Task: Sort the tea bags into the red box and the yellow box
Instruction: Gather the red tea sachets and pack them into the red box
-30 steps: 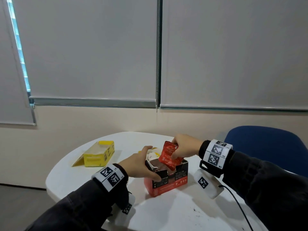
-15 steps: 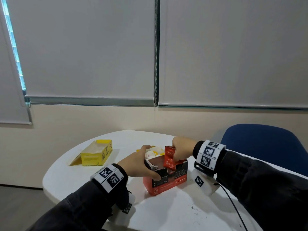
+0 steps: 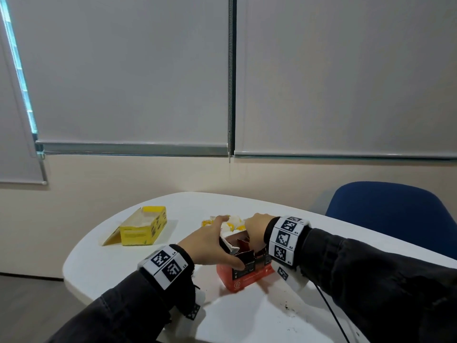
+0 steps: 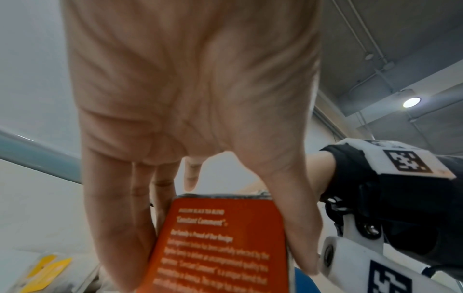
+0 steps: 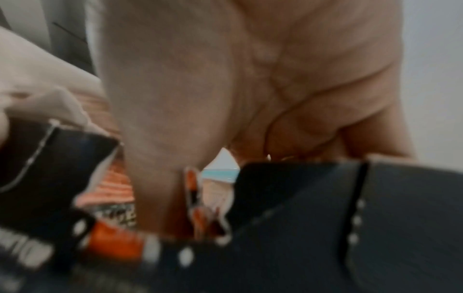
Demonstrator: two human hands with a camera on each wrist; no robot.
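The red box [image 3: 247, 274] stands open at the table's middle. My left hand [image 3: 215, 246] grips it, thumb on the front face and fingers round the far side; the left wrist view shows the box's orange panel [image 4: 220, 247] between thumb and fingers. My right hand [image 3: 257, 231] reaches down into the box, its fingertips hidden there. The blurred right wrist view shows a red tea bag [image 5: 191, 196] standing edge-on inside, pinched against my thumb. Loose yellow and white tea bags [image 3: 231, 222] lie just behind the red box. To the left the yellow box [image 3: 144, 229] lies open.
The white table [image 3: 247, 318] curves away to an edge at the left and far side. A blue chair [image 3: 395, 214] stands at the right behind my right arm. A black cable [image 3: 331, 315] runs from my right wrist over the table, with dark crumbs beside it.
My right hand has gone down with the red tea bag from above the red box into it. The left hand has kept its grip on the box.
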